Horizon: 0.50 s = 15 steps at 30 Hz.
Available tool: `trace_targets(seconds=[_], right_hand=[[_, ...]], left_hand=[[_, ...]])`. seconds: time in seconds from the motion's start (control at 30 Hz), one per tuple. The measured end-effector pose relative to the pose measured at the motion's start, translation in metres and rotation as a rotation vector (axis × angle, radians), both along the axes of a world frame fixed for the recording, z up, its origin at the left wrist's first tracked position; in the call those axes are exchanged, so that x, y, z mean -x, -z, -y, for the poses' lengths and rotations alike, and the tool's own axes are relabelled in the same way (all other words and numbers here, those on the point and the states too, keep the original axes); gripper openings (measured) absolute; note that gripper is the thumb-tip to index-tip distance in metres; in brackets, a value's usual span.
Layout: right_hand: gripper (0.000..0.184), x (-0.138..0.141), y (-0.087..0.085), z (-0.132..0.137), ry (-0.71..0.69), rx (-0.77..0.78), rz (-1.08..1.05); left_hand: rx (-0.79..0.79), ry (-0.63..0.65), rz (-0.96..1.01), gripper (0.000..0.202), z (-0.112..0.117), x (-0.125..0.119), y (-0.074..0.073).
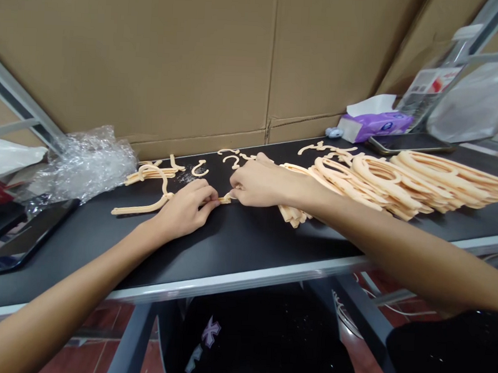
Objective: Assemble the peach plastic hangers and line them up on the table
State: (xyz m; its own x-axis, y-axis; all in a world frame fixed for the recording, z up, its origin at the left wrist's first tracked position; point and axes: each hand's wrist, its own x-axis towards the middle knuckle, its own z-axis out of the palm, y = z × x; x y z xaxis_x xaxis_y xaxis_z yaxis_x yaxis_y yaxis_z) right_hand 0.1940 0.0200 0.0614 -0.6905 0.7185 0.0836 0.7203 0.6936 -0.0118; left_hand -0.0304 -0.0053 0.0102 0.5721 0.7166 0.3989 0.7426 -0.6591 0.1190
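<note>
My left hand (187, 208) and my right hand (260, 182) meet at the middle of the black table (229, 246). Both pinch one small peach-coloured plastic piece (224, 198) between their fingertips, low over the tabletop. Just left of my left hand lies a peach plastic hanger (148, 195) with its hook up. A pile of loose hooks and strips (208, 165) lies behind the hands. A long overlapping row of peach plastic rings (403, 180) stretches from my right wrist to the right edge.
Crumpled clear plastic wrap (85, 161) sits at the back left beside a dark tablet (25, 236). A purple tissue pack (375, 125) and a phone (410, 144) lie at the back right. Cardboard sheets (197, 56) wall off the rear.
</note>
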Motion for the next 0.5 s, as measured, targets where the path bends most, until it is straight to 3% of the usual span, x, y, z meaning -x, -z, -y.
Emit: trace_targets(seconds=[0.27,0.5], right_hand=[[0.03,0.0016,-0.0088,0.0004,0.071,0.111,0.017],[0.028,0.0004,-0.0064,-0.0034,0.069,0.148,0.004]], left_hand=[[0.006,0.035,0.031,0.019,-0.0011,-0.0009,0.0004],[-0.021,0.084,0.033,0.019,-0.0029,0.0019,0.0025]])
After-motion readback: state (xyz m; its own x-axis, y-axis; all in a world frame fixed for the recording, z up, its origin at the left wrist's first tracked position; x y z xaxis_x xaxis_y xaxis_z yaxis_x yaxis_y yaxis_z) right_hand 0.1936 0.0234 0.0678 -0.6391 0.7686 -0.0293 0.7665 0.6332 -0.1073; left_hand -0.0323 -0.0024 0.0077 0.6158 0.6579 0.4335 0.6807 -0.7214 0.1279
